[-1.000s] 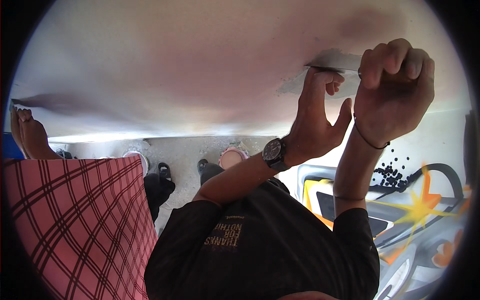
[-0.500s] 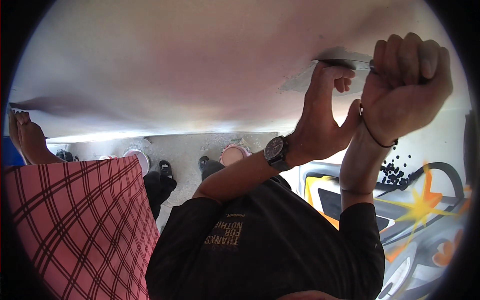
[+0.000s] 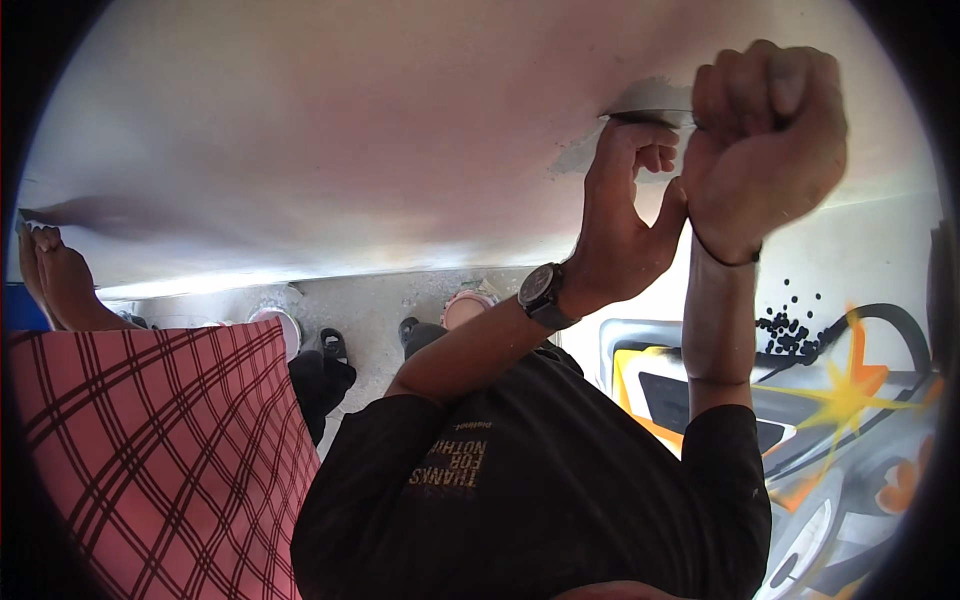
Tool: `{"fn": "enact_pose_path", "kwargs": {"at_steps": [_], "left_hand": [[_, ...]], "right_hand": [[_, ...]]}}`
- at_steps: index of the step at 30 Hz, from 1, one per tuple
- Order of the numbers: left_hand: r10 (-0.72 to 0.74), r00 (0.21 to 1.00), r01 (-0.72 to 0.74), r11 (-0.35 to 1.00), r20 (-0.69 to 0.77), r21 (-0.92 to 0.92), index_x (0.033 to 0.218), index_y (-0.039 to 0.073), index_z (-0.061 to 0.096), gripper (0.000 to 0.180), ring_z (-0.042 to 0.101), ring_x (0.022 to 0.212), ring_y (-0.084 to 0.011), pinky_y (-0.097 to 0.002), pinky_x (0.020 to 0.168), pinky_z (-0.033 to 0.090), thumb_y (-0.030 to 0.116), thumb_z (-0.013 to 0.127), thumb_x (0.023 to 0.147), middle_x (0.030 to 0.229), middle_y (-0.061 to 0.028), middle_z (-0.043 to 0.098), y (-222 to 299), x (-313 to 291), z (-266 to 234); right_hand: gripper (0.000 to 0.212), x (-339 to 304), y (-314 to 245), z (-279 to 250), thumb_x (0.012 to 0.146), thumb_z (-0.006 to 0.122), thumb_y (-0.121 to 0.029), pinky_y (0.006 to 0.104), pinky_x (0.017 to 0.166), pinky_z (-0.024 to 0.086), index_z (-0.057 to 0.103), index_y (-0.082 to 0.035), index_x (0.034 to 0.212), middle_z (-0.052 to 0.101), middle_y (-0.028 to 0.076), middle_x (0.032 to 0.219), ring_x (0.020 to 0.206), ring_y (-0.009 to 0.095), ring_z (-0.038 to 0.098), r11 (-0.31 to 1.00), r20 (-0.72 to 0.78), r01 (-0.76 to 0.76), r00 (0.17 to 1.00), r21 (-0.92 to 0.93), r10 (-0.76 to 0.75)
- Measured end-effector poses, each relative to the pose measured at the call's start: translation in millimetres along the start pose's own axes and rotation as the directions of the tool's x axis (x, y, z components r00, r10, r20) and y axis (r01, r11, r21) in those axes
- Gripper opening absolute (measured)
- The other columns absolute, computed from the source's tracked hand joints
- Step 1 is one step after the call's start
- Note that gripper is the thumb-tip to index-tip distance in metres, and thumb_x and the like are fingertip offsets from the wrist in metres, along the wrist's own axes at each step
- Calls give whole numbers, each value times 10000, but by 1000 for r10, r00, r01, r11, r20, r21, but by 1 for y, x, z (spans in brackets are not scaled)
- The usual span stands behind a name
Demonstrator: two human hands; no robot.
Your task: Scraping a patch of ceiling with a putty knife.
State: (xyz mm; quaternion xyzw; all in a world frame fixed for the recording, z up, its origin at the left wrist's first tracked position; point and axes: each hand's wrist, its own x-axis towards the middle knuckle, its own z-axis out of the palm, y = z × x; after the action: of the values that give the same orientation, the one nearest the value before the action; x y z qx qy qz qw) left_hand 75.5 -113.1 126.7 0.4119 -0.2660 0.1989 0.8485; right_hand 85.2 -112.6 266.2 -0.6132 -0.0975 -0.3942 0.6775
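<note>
My right hand (image 3: 768,150) is closed in a fist round the handle of a putty knife (image 3: 648,117), whose thin metal blade lies against the pale wall (image 3: 400,130). Its grip is hidden inside the fist. Just below the blade is my left hand (image 3: 632,215), a watch on its wrist. Its fingers are bent and touch or almost touch the blade's lower edge, while the thumb stands apart, close to my right wrist. Grey filler (image 3: 650,93) forms a patch on the wall around the blade.
At the left, another person in a pink checked shirt (image 3: 170,430) has a hand (image 3: 62,275) up at the wall. Buckets (image 3: 466,308) stand on the concrete floor (image 3: 375,295) along its foot. Painted graffiti (image 3: 840,395) covers the side wall at right.
Both my hands and the putty knife have shifted left and slightly up along the wall. My grip on the knife looks the same.
</note>
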Motion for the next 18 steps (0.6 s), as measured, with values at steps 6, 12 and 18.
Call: {"fn": "enact_pose_path", "kwargs": {"at_steps": [6, 12, 18], "left_hand": [[12, 999, -12, 1000, 40, 6, 1105, 2, 494, 391, 493, 851, -207, -336, 775, 435, -98, 625, 751, 977, -112, 489, -1, 7, -6], [-110, 994, 109, 993, -18, -38, 1133, -4, 480, 416, 498, 839, -212, -330, 775, 439, -92, 632, 756, 968, -123, 494, -18, -6, -6], [-55, 998, 58, 997, 42, -59, 1116, -5, 507, 366, 498, 840, -204, -327, 769, 441, -76, 612, 773, 970, -119, 494, -8, 9, -1]], "right_hand": [[306, 3, -1, 5, 939, 375, -111, 276, 435, 152, 278, -115, 649, 220, -9, 536, 468, 93, 130, 1000, -40, 23, 999, 19, -22], [295, 0, 38, -4, 913, 358, -79, 279, 419, 161, 270, -110, 633, 218, -10, 541, 467, 94, 159, 986, -5, 129, 991, -106, -130], [296, 11, 11, -1, 894, 395, -93, 293, 421, 138, 267, -122, 628, 181, -15, 521, 462, 94, 122, 998, -117, 37, 992, -46, -42]]}}
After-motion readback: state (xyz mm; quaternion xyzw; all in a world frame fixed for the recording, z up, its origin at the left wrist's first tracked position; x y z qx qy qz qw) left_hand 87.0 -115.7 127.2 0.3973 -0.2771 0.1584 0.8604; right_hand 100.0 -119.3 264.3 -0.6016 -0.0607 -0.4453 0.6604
